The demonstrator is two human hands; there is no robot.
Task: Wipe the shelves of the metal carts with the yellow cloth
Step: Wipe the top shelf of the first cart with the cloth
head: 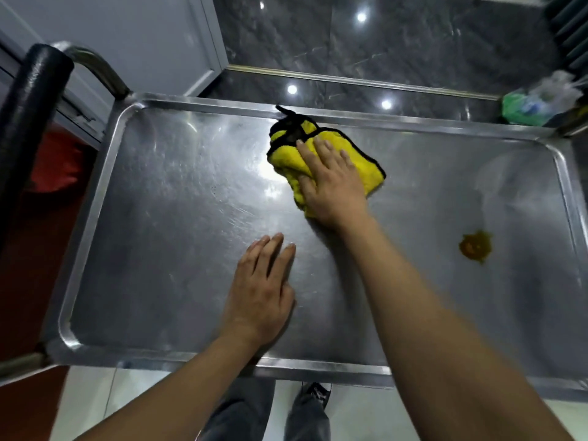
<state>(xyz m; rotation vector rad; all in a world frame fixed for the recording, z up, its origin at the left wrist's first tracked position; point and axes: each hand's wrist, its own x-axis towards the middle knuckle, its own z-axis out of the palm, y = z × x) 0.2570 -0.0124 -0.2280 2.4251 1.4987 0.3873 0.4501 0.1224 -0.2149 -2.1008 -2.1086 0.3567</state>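
The top shelf of a metal cart [178,218] fills the view, a shiny steel tray with a raised rim. A yellow cloth [286,157] with black trim lies bunched near the shelf's far edge, at the middle. My right hand [331,183] presses flat on the cloth, fingers spread over it. Nearer to me, my left hand [264,291] rests flat on the bare steel, fingers together, holding nothing. A brownish-yellow stain [476,246] sits on the right part of the shelf, apart from the cloth.
The cart's handle with black padding [31,122] rises at the left. A plastic bag with green contents [537,103] sits past the far right corner. Dark marble floor and a grey door lie behind the cart. My legs and a shoe [315,396] show below the near rim.
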